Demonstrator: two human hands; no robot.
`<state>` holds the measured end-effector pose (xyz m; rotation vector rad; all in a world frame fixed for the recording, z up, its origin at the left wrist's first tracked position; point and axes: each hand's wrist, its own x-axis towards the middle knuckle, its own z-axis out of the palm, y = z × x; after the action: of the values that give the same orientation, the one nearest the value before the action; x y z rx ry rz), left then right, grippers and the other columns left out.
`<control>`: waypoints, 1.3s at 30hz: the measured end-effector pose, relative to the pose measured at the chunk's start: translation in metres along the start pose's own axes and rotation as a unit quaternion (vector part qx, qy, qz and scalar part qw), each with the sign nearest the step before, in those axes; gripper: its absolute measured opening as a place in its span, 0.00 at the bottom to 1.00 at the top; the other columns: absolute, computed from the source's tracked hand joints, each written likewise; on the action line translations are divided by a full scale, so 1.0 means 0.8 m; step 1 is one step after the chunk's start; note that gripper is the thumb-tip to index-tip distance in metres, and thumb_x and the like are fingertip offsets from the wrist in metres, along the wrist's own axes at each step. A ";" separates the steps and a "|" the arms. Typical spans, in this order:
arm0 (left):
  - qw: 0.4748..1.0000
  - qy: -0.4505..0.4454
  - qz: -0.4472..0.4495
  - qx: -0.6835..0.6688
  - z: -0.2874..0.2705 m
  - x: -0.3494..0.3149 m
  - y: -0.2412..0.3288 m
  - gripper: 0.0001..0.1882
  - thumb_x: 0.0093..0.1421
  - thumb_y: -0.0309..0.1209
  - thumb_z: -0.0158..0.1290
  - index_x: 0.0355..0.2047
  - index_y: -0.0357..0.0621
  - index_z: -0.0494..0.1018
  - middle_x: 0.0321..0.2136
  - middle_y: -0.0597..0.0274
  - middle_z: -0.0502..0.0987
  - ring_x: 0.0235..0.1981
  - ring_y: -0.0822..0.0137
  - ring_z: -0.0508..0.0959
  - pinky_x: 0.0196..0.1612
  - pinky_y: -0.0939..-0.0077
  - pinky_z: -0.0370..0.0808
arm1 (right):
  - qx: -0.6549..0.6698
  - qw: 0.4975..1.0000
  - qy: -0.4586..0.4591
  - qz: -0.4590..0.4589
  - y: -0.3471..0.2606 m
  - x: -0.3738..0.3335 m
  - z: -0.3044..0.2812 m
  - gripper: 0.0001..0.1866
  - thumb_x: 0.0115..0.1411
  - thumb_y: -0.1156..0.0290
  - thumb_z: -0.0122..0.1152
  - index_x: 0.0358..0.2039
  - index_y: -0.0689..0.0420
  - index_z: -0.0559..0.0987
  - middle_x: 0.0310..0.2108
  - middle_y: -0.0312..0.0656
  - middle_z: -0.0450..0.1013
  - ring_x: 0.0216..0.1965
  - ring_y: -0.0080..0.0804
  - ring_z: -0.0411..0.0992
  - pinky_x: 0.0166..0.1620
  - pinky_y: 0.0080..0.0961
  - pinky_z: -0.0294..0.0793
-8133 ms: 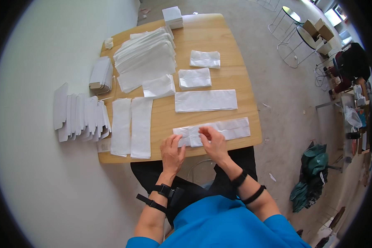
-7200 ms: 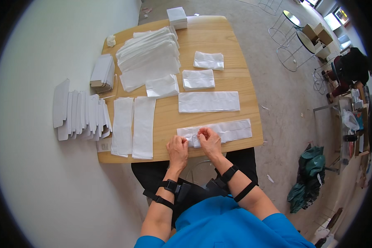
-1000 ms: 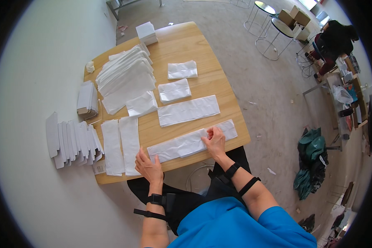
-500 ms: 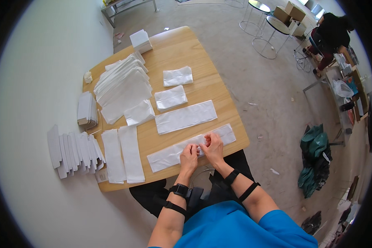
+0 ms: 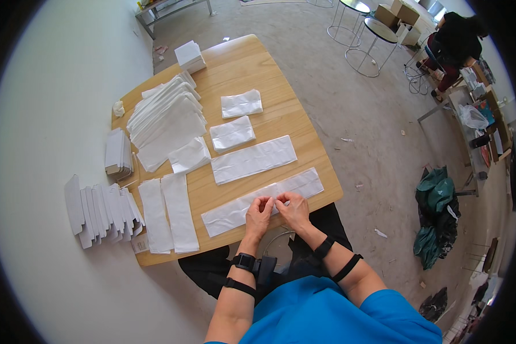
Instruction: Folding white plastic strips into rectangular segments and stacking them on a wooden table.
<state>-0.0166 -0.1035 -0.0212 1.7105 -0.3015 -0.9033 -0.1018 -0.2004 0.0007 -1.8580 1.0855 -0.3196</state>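
A long strip of folded white sheet [image 5: 229, 215] lies slantwise along the table's near edge. My left hand [image 5: 259, 217] is at the middle of its near side, thumb and fingers pinched together. Close beside it, my right hand [image 5: 294, 210] is pinched in the same way, the fingertips of both almost meeting. Both pinches seem to be on the strip's near edge, though my fingers cover the exact spot. Just beyond lies a wider folded white sheet [image 5: 255, 159], with two smaller folded white packets [image 5: 233, 133] [image 5: 242, 104] farther off.
On the wooden table [image 5: 304, 126] are a fanned stack of white sheets [image 5: 166, 117], two upright strips [image 5: 180, 212] and white card stacks [image 5: 119, 152]. Folded white cartons [image 5: 106, 212] stand by the wall. Stools [image 5: 380, 30], dark green bags [image 5: 436, 212] and a co-worker [image 5: 458, 43] are right.
My right hand has come down and toward me, from resting over the strip to its near edge beside my left hand. The view has shifted slightly.
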 end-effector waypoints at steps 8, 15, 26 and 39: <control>0.999 0.027 0.008 0.040 0.007 -0.001 0.002 0.12 0.60 0.35 0.56 0.35 0.37 0.75 0.29 0.66 0.78 0.31 0.76 0.74 0.37 0.82 0.72 | -0.023 0.999 -0.006 -0.023 -0.002 -0.004 0.002 0.08 0.50 0.68 0.63 0.25 0.60 0.80 0.24 0.45 0.77 0.27 0.37 0.76 0.32 0.30 0.73; 0.999 0.040 0.002 -0.021 0.004 0.005 -0.012 0.10 0.60 0.35 0.56 0.32 0.39 0.76 0.24 0.70 0.75 0.26 0.78 0.71 0.32 0.83 0.70 | 0.014 0.999 -0.033 -0.011 0.006 -0.001 -0.001 0.10 0.51 0.64 0.61 0.25 0.59 0.81 0.24 0.47 0.77 0.28 0.44 0.76 0.33 0.35 0.74; 0.999 0.035 0.007 0.013 0.003 0.003 -0.006 0.11 0.61 0.35 0.54 0.31 0.39 0.75 0.22 0.69 0.74 0.25 0.78 0.71 0.29 0.82 0.69 | 0.072 0.997 -0.032 0.010 0.016 0.005 0.002 0.10 0.50 0.67 0.64 0.26 0.62 0.81 0.21 0.42 0.77 0.23 0.26 0.74 0.29 0.24 0.73; 0.993 -0.016 -0.068 -0.095 -0.018 0.016 -0.010 0.07 0.62 0.35 0.52 0.30 0.46 0.72 0.22 0.72 0.70 0.24 0.79 0.69 0.29 0.85 0.66 | -0.088 0.994 0.051 -0.039 -0.015 -0.003 0.001 0.16 0.48 0.66 0.64 0.34 0.59 0.72 0.26 0.49 0.73 0.32 0.51 0.74 0.35 0.42 0.72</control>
<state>-0.0003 -0.0985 -0.0323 1.5556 -0.1166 -1.0252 -0.0960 -0.1957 0.0109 -2.0643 1.1424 -0.3765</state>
